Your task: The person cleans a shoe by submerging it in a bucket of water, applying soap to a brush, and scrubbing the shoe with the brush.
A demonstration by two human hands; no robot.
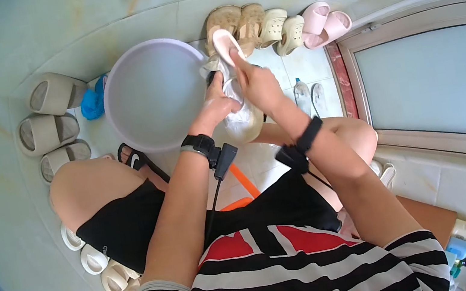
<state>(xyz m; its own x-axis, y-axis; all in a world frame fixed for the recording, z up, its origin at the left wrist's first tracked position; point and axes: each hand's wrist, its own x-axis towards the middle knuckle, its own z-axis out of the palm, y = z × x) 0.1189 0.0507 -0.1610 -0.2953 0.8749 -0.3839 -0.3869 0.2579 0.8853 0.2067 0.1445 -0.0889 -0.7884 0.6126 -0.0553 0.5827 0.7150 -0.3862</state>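
White shoe (243, 120) hangs above the floor (313, 64), by the right rim of the basin (107, 107). My left grip (218, 100) is clamped round its side; my right grip (260, 87) closes on the upper end, thumb on a pale flap (222, 42). Best, I judge: steady with the left, press evenly with the right, wrist straps (201, 145) out of the basin. Tan clogs (251, 19) crowd the floor's far edge, grey slippers (39, 134) its left edge; my knees (358, 133) limit elbow room.

Bright, soft light, strong fisheye bending, black rounded borders
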